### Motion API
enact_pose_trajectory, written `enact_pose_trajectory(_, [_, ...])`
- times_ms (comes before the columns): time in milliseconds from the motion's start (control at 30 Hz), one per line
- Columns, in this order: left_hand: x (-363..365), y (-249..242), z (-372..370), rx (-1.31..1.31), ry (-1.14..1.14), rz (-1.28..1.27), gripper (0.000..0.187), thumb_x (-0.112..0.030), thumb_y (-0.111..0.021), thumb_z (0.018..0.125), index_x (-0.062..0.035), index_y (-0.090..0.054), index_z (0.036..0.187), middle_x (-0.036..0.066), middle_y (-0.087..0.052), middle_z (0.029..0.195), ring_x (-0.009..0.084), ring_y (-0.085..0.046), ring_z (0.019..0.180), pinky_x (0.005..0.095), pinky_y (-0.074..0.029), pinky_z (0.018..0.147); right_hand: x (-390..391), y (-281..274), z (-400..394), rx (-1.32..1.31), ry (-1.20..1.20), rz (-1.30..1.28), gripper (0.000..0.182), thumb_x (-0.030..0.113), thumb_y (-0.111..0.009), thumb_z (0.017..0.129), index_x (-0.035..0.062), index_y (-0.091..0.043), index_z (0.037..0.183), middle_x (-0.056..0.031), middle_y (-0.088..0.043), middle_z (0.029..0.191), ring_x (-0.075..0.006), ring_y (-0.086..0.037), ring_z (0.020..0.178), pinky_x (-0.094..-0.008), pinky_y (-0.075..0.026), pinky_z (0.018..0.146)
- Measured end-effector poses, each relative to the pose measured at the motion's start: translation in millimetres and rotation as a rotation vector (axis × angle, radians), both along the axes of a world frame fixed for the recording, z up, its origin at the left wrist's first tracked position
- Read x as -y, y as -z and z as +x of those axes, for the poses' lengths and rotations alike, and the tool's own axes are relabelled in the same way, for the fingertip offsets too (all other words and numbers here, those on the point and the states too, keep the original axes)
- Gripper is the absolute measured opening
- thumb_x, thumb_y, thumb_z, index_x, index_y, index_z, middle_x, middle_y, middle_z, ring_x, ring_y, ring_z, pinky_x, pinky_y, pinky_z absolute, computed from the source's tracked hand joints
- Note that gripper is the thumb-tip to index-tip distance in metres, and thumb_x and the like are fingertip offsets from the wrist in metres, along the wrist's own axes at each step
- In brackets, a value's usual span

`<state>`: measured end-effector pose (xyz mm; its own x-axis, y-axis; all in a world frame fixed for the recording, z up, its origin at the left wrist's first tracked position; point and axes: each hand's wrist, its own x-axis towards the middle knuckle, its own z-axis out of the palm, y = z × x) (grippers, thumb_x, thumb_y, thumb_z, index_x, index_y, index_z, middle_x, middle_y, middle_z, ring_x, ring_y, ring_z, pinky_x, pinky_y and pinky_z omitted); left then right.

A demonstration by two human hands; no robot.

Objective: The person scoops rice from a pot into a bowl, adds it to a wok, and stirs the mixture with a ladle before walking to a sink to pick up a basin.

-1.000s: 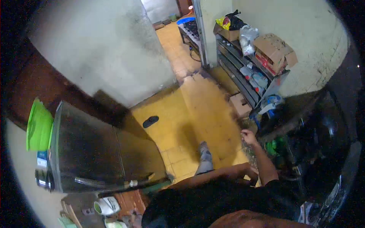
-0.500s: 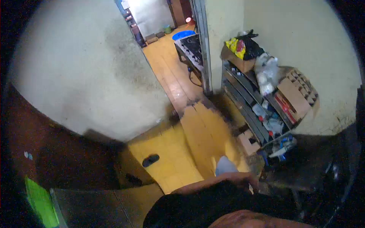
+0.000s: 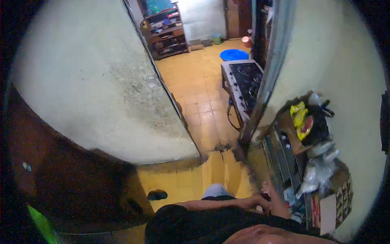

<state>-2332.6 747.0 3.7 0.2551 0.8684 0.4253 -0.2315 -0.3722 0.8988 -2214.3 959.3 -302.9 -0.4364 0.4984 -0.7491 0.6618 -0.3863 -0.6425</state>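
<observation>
My left forearm lies across the bottom of the view, and my left hand rests low over the yellow tiled floor, close to my right wrist. My right hand is raised a little above it, next to the lower part of a metal shelf rack. I see nothing in either hand, but both are too small and dim to read the fingers. My dark shirt and one light trouser knee fill the bottom middle.
The rack holds a yellow bag, plastic bags and cardboard boxes. A pale wall stands on the left. Through the passage are a gas stove, a blue basin and a wooden shelf. A black slipper lies on the floor.
The view has tilted up and forward: the dark bin and green lid dropped out of sight and the far room with the stove came into view. My right hand has lowered toward my left.
</observation>
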Motion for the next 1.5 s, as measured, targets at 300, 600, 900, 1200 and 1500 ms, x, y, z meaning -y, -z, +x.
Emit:
enact_pose_trajectory(300, [-83,-68,-212,-0.064,-0.109,0.096,0.028,-0.028,-0.061,0.082,-0.0021,-0.059,0.092,0.006,-0.058,0.079,0.0167,-0.052,0.072,0.0318,-0.044,0.068,-83,-81,-262,-0.071,-0.355,0.21,0.02,0.017,-0.052,0.08,0.0019,-0.057,0.093,-0.0072,-0.057,0.071,-0.0183,-0.053,0.051,-0.033,-0.043,0.042])
enact_pose_trajectory(600, [-132,-109,-487,-0.124,-0.204,-0.054,0.032,-0.024,-0.065,0.079,-0.0007,-0.057,0.1,0.004,-0.062,0.085,0.0142,-0.056,0.074,0.0313,-0.046,0.065,-112,-70,-410,0.218,-0.528,0.048,0.022,0.019,-0.052,0.08,0.001,-0.056,0.093,-0.0072,-0.056,0.068,-0.0183,-0.052,0.05,-0.0327,-0.043,0.042])
enact_pose_trajectory(900, [-57,6,-870,-0.025,-1.205,-0.8,0.031,-0.027,-0.07,0.075,-0.0013,-0.057,0.087,0.003,-0.058,0.08,0.0116,-0.052,0.073,0.0278,-0.045,0.066,-187,-30,-773,0.091,-0.693,0.126,0.024,0.02,-0.052,0.08,0.0002,-0.056,0.093,-0.0072,-0.056,0.065,-0.0184,-0.052,0.049,-0.0325,-0.043,0.041])
enact_pose_trajectory(1200, [45,291,-928,-0.287,-0.824,-1.724,0.038,-0.039,-0.061,0.066,-0.0072,-0.066,0.086,0.012,-0.065,0.087,0.0258,-0.061,0.081,0.0378,-0.047,0.066,-309,-135,-1206,-0.342,-0.605,0.451,0.028,0.023,-0.056,0.079,-0.0023,-0.06,0.09,-0.0071,-0.059,0.068,-0.0127,-0.053,0.055,-0.0296,-0.042,0.048])
enact_pose_trajectory(1500, [-13,319,-1217,0.199,-0.989,-1.524,0.018,-0.025,-0.058,0.074,-0.0077,-0.064,0.077,0.005,-0.062,0.071,0.0202,-0.056,0.062,0.0344,-0.046,0.058,-346,-49,-1272,0.208,-0.869,0.621,0.022,0.024,-0.056,0.076,0.0044,-0.065,0.081,-0.0119,-0.065,0.078,-0.0257,-0.061,0.072,-0.0377,-0.047,0.064])
